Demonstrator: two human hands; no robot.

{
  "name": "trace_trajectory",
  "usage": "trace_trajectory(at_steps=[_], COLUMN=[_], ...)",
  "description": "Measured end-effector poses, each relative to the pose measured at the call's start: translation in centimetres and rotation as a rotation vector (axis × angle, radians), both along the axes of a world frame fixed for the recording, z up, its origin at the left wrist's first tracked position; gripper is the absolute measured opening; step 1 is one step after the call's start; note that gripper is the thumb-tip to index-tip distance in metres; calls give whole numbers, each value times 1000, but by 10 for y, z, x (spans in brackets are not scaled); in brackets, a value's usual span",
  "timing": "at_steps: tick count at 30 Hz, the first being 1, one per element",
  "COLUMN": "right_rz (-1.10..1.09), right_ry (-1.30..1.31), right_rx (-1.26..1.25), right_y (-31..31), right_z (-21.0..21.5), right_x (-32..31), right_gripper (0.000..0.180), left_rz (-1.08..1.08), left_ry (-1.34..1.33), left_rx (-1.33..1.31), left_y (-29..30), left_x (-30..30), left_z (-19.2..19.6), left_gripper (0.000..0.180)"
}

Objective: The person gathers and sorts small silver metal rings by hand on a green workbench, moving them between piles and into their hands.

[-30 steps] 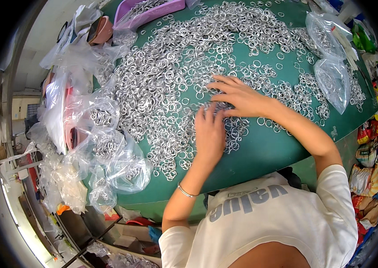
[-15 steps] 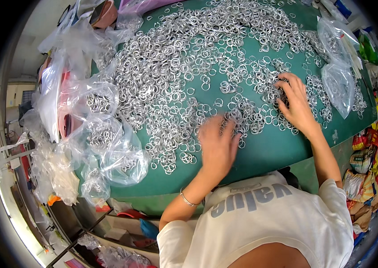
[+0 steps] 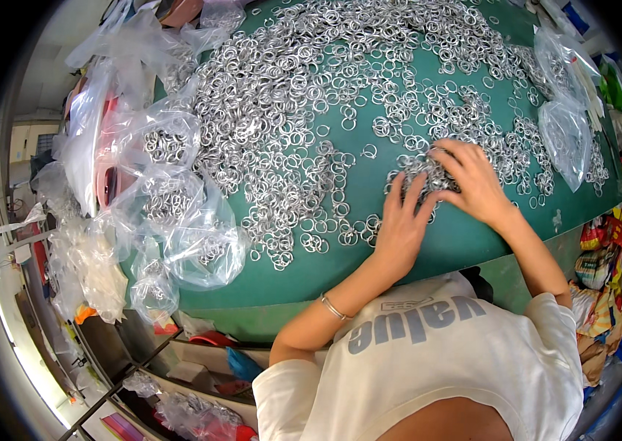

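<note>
A great many silver metal rings (image 3: 267,95), like key rings, lie loose on the green table top (image 3: 311,275). Close to my body, a small heap of rings (image 3: 429,173) sits between my two hands. My left hand (image 3: 401,229) rests at the heap's near left side, its fingers stretched and apart against the rings. Curved over the heap's right side is my right hand (image 3: 471,181), thumb and fingers apart, fingertips on the rings. Its thumb comes close to the left hand's fingers. Whether any single ring is pinched does not show.
Clear plastic bags (image 3: 204,242) with rings inside lie along the table's left side. Another clear bag (image 3: 565,143) is at the right edge. Open compartments (image 3: 193,367) with bags stand below the table at left. Colourful packages (image 3: 598,264) are piled at far right.
My left hand has moved right, from the middle rings to the heap by the right hand. The right hand has come slightly nearer and left. Rings are now gathered between both.
</note>
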State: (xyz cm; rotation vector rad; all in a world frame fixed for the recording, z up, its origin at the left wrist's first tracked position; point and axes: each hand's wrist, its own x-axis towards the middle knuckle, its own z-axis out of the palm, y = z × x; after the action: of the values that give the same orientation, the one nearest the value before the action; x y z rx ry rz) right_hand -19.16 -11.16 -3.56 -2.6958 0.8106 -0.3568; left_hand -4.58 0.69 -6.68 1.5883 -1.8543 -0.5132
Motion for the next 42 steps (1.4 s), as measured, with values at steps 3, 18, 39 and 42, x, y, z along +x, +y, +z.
trace_trajectory(at_steps=[3,18,39,42], right_rz=[-74,228,-330,-283], right_ry=[-8,-260,-410,-323], right_rx=[-41,82,364,21], right_y=[-10,43,-39,-75], right_z=[-4,-25,-4,-16], right_x=[-17,109,112,121], right_gripper=[57,22,17,19], left_rz=[-156,467,414,403], left_ry=[115,-186,-190,-175], left_rx=[11,39,140,137], left_y=[-9,47,49,50], left_x=[-3,67,67,67], left_z=[18,12,9,11], left_gripper=[63,18,26,27])
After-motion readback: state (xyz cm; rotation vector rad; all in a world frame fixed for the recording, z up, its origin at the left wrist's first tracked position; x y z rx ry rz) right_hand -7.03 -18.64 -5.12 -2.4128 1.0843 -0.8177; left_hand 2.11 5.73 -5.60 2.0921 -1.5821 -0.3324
